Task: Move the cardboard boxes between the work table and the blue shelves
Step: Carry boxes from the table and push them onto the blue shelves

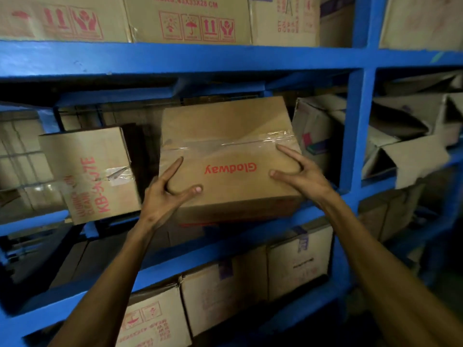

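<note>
Head view looks into the blue shelves (355, 131), where a taped cardboard box (225, 136) printed with an upside-down red "Glodway" sits on the middle shelf level, its near bottom edge jutting a little past the front beam (250, 221) of that level. The box is tilted slightly, its right end lower than its left.

The left hand (165, 196) presses on the near-left part of the Glodway box: fingers spread, the index finger reaching up toward the clear tape (250, 142), the thumb lying flat across the front face, below and left of the lettering. The right hand (300, 171) spans the near-right corner of the box, fingers splayed along the top edge and the thumb pointing in toward the lettering. Both hands lie on the box with open, spread fingers rather than closed around it; neither wraps under it.

To the left of the Glodway box, apart from it, a smaller carton (92, 171) with red "KB" print leans on the same level. To the right of the box, close beside it, stands a worn carton (315, 131) with coloured marks. Above the box, the upper level carries cartons with red handling symbols (198, 26). Below it, the lower level holds a row of further cartons (225, 294). Right of the blue upright, crumpled open cartons (411, 146) fill the neighbouring bay.
</note>
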